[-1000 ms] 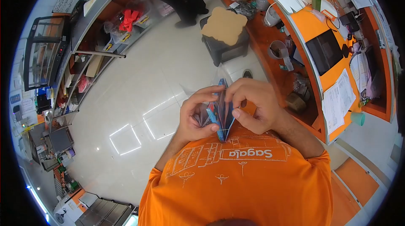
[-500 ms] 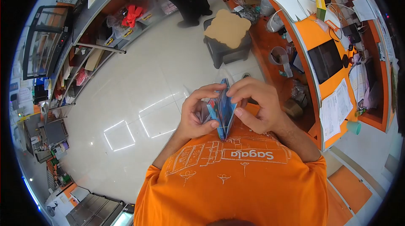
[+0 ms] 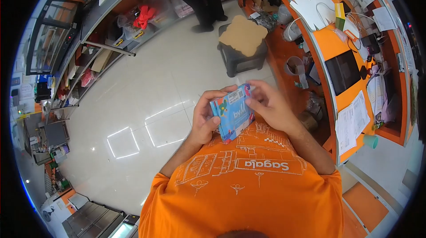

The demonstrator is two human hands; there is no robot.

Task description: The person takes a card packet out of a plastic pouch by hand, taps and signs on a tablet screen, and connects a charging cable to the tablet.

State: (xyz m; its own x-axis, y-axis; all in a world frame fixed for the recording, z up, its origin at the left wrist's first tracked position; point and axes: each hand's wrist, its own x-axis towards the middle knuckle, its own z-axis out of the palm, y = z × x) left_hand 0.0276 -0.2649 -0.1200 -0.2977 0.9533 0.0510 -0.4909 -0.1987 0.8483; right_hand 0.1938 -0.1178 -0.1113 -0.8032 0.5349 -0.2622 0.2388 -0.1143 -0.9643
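Where the left side curves away: a black-framed, clear-sided cabinet (image 3: 51, 38) stands on a long grey-topped counter (image 3: 101, 11).
Under the counter: a slim metal rail (image 3: 111, 49) juts out over the floor side; farther along, a crumpled bright-red bundle (image 3: 144, 17) lies beside clear plastic bins (image 3: 159, 13).
Floor: glossy pale tiles (image 3: 133, 100) spread between counter and desk side, reflecting bright strips of light.
Other person: black-trousered legs (image 3: 202, 5) stand at the far end, near the stool and partly blocking the view of the bins' side.
Left hand (image 3: 205, 118): grasping the left edge of a light-blue, rectangular printed pack (image 3: 235, 116), thumb on the near face, other fingers behind.
Pack: held tilted before the chest, over an orange printed shirt (image 3: 239, 189); white label near its top, layered left edge.
Stool: black, square, plastic (image 3: 242, 62), beyond the hands and taking up floor; a wavy-edged brown cardboard sheet (image 3: 244, 36) covers its top.
Right hand (image 3: 270, 107): at the pack's upper right, fingers bent; cannot tell whether it pinches.
Red-brown lower shelf (image 3: 279, 53): crowded, with a clear round tub (image 3: 293, 65).
Orange desk (image 3: 329, 45): white cut-out sheet (image 3: 310, 11), yellow box (image 3: 340, 16), flat black panel (image 3: 343, 73), white printed papers (image 3: 353, 122), pale-green cup (image 3: 370, 141).
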